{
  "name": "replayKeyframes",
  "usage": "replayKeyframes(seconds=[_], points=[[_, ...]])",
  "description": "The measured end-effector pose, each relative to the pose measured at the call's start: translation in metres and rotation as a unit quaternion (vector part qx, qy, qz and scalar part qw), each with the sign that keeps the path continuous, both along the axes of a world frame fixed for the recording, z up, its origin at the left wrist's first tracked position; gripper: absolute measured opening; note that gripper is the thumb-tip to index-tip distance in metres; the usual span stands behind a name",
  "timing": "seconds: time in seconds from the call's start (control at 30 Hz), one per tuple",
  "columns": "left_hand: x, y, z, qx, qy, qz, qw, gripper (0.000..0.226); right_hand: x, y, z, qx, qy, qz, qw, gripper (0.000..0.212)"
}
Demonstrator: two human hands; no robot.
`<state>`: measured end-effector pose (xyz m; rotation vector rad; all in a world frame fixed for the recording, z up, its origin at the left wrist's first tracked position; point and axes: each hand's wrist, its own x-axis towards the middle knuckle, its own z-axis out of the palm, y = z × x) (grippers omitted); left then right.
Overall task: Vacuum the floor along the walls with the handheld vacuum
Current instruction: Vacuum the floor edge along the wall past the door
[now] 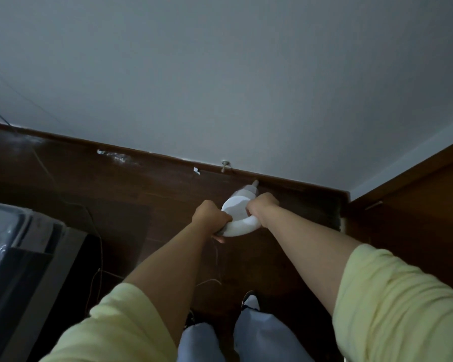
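Handheld vacuum (238,210): white, glossy, rounded body tapering to a slim pale nozzle, curved loop handle at the rear. Hanging low over the dark wooden floor (168,199), near its far edge where the skirting board (285,180) meets the grey-white wall (220,74), toward the floor's far right corner. Long axis running from the handle nearest the person up and slightly right to the nozzle; nozzle tip pointing at the base of the skirting board, lying just beside it, contact not discernible.

Left hand (211,214): curling tightly round the rear of the loop handle, fingers wrapped fully, thumb showing beneath.

Right hand (262,205): gripping the right side of the body where handle joins it, fingers closed round it.

Also showing: pale yellow sleeves, light trousers, one shoe (251,300); thin cord (94,244) trailing over the floor at left; small white scraps (196,171) near the skirting; dark furniture edge (37,257) at left; brown wooden panel (408,205) at right.
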<state>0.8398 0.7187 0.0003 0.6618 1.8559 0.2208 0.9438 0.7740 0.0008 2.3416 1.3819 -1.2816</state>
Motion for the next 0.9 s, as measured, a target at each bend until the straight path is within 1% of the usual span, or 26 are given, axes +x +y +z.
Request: replayKeyframes(seconds=[0.13,0.27,0.33,0.43,0.67,0.9], points=[[-0.012,-0.004,-0.004,0.001,0.001,-0.024,1.000,0.034,-0.010,-0.005,-0.003,0.007,0.006,-0.019,1.000,0.063],[-0.032,-0.009,-0.008,0.001,0.009,-0.050,0.999,0.034,-0.026,-0.013,-0.007,0.003,0.032,-0.046,0.998,0.050],[-0.042,-0.013,-0.009,0.002,0.010,-0.056,0.998,0.034,-0.036,-0.017,-0.007,-0.003,0.031,-0.041,0.999,0.044],[-0.058,-0.019,-0.010,0.002,0.009,-0.060,0.998,0.032,-0.051,-0.023,-0.008,-0.009,0.028,-0.029,0.999,0.040],[-0.099,-0.034,-0.012,0.001,0.026,-0.043,0.999,0.030,-0.096,-0.034,-0.010,-0.013,0.037,0.002,0.999,0.039],[-0.138,-0.050,-0.015,0.006,0.036,-0.007,0.999,0.031,-0.139,-0.044,-0.013,-0.012,0.054,0.021,0.998,0.035]])
